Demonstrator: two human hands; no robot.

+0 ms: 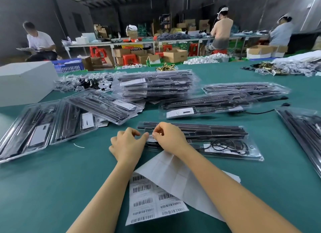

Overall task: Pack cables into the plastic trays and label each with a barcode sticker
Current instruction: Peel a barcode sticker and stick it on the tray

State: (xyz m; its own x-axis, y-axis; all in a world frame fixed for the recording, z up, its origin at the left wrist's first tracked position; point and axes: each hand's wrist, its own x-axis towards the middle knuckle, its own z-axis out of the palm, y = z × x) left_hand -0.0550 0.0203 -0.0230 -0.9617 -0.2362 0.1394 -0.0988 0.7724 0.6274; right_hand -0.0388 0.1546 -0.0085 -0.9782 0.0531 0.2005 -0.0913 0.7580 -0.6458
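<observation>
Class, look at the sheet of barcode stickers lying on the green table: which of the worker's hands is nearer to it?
Left, narrowly. The left hand is just above the sticker sheet's top-left corner; the right hand is farther up, over the plastic tray, pinching a barcode sticker.

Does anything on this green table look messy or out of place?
Mostly tidy. The trays on the left lie askew, overlapping one another, and one black cable trails loose out of a tray at right. A small white scrap lies alone on the cloth.
</observation>
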